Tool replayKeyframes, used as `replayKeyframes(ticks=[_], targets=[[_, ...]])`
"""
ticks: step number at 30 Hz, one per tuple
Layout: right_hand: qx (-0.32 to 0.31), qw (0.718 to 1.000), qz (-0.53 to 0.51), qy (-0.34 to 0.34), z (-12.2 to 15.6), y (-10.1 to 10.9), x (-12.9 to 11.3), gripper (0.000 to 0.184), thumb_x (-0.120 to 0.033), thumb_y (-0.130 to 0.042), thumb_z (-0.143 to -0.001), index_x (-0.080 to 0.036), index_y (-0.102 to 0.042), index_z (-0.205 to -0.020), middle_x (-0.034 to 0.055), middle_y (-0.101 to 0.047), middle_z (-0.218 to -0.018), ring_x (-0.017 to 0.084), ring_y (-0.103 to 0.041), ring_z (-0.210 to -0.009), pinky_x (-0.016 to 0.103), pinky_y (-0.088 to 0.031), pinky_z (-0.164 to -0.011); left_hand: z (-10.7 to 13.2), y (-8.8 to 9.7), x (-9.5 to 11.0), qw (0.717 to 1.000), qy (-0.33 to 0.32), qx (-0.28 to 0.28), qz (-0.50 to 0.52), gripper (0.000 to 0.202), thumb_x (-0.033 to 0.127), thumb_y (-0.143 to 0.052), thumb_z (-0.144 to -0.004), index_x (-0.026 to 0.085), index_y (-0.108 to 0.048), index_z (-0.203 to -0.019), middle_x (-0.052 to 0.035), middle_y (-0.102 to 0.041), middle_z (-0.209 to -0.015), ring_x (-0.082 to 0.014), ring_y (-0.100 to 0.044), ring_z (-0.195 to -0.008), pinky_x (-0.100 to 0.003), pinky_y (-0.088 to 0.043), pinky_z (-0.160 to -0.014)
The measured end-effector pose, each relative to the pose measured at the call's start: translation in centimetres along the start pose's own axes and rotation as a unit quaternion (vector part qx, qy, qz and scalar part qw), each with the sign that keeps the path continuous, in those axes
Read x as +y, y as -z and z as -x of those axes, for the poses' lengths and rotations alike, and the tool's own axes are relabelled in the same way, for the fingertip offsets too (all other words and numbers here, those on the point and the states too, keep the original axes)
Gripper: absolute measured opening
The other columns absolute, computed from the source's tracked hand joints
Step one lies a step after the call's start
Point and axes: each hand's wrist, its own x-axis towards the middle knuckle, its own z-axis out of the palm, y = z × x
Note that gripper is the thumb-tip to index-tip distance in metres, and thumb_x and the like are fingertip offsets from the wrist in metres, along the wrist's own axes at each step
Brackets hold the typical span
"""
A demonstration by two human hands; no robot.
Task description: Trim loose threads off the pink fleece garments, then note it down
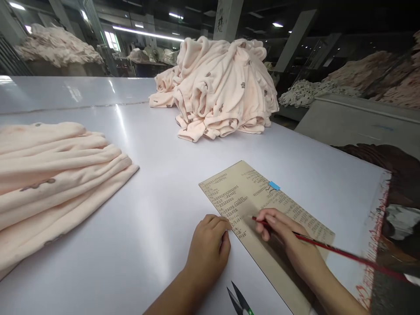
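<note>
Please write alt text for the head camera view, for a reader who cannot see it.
A right hand holds a red pencil over a printed brown sheet on a white table; the left hand rests fisted at its edge. Pink fleece garments lie stacked left and heaped behind.

right hand [288, 238] grips red pencil [328, 248], tip on brown printed sheet [262, 205] | left hand [208, 251] curled on sheet's left edge | scissors [239, 301] just below left hand | folded pink cloth [55, 175] far left
</note>
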Motion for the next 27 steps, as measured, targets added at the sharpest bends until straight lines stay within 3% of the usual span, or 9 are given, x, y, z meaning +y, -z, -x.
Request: replayKeyframes(ticks=[3,9,16,27], targets=[[-0.054,0.997,0.055,0.017,-1.4,-1.1,0.3,0.042,-0.052,-0.047,-0.085,-0.018,-0.047,-0.06,-0.0066,-0.04,-0.052,0.009,-0.038,-0.048,0.023,-0.031,-0.048,0.0,0.0,0.0,1.0,0.001,0.002,-0.009,0.025,0.004,-0.038,-0.081,0.018,-0.058,-0.087,-0.0043,-0.064,-0.096,-0.0204,-0.051,-0.09,-0.037,-0.044,-0.078],[-0.013,0.995,0.093,0.038,-1.7,-1.7,2.7,0.048,-0.053,-0.043,-0.087,-0.021,-0.03,-0.054,-0.0082,-0.026,-0.053,0.008,-0.03,-0.047,0.022,-0.027,-0.047,0.0,0.1,0.1,1.0,0.015,-0.001,-0.003,0.023,0.003,-0.041,-0.08,0.019,-0.058,-0.085,-0.0024,-0.064,-0.096,-0.0188,-0.052,-0.09,-0.034,-0.045,-0.079],[-0.012,0.994,0.102,0.035,-1.6,-1.4,2.9,0.048,-0.054,-0.033,-0.089,-0.021,-0.04,-0.056,-0.0053,-0.031,-0.051,0.011,-0.03,-0.047,0.024,-0.024,-0.045,-0.1,0.2,0.0,1.0,0.02,0.006,0.009,0.023,0.004,-0.043,-0.08,0.02,-0.058,-0.086,-0.0018,-0.064,-0.097,-0.0175,-0.053,-0.091,-0.031,-0.044,-0.08],[-0.049,0.991,0.121,0.035,-1.9,-1.7,2.7,0.044,-0.05,-0.042,-0.087,-0.022,-0.032,-0.054,-0.0038,-0.031,-0.053,0.012,-0.032,-0.051,0.026,-0.026,-0.048,-0.1,0.2,-0.2,1.0,0.028,0.004,0.009,0.024,0.004,-0.043,-0.079,0.02,-0.058,-0.087,-0.0007,-0.064,-0.097,-0.0153,-0.053,-0.093,-0.029,-0.044,-0.081]])
